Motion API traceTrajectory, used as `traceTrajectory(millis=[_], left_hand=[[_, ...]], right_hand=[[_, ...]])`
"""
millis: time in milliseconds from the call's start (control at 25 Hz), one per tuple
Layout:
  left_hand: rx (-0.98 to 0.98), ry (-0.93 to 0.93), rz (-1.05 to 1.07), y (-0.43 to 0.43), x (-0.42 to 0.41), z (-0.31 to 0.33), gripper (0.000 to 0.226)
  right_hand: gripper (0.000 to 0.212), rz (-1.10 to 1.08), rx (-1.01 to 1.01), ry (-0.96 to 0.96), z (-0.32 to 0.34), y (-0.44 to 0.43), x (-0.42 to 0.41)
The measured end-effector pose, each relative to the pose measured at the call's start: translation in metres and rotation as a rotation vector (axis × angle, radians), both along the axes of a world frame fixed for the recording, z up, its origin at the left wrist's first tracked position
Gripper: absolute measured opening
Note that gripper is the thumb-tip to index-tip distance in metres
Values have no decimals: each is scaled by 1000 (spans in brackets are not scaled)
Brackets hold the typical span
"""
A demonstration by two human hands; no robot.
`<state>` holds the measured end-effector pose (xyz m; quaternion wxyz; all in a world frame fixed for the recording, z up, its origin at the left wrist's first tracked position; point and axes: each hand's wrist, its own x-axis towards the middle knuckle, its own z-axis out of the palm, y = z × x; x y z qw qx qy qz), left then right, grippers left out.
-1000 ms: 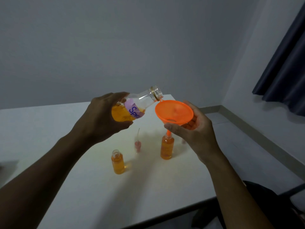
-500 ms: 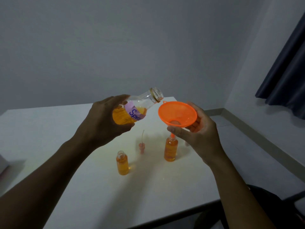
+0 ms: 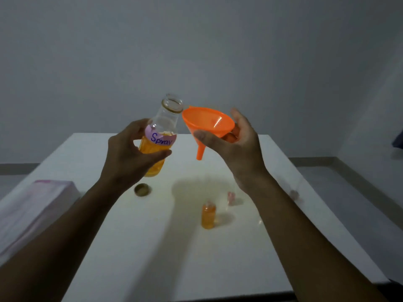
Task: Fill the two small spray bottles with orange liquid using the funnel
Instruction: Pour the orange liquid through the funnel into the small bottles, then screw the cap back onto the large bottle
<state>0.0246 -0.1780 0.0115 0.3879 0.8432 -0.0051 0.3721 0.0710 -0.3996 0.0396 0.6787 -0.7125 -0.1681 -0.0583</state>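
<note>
A: What is blocking the table (image 3: 218, 269)?
B: A small spray bottle (image 3: 208, 215) is standing mid-table, a pink pump head (image 3: 231, 196) lying just beyond it, a cap (image 3: 142, 189) further left, a pink box (image 3: 37, 205) along the left edge.
A: And overhead?
B: The large bottle (image 3: 160, 138) and funnel (image 3: 207, 124) are being held well above; bare tabletop is showing between cap and spray bottle.

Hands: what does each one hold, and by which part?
The left hand grips the bottle round its body, at and below the label. The right hand holds the funnel by its cone, above the spout.
</note>
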Motion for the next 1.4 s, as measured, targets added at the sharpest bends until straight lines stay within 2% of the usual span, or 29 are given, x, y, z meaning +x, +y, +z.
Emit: traceTrajectory(millis=[160, 360, 720, 1000, 1120, 1200, 1280, 1400], left_hand=[[-77, -7, 160, 57, -6, -16, 67], [-232, 66, 244, 98, 1, -49, 71], [-380, 144, 278, 132, 15, -91, 81], [-431, 157, 239, 133, 10, -102, 84], [-414, 228, 191, 133, 7, -104, 87], [-407, 288, 137, 130, 3, -108, 88], [-405, 337, 104, 127, -1, -119, 83], [-402, 402, 142, 124, -4, -136, 82]], right_hand=[[98, 3, 4, 129, -16, 83, 25], [99, -15, -238, 223, -59, 153, 48], [106, -13, -730, 23, -112, 204, 70], [111, -38, -841, -30, -134, 217, 74], [120, -8, -889, -15, -133, 213, 74], [125, -11, -837, 12, -127, 205, 70], [110, -97, -708, -53, -124, 193, 57], [64, -173, -587, -243, -135, 176, 26]])
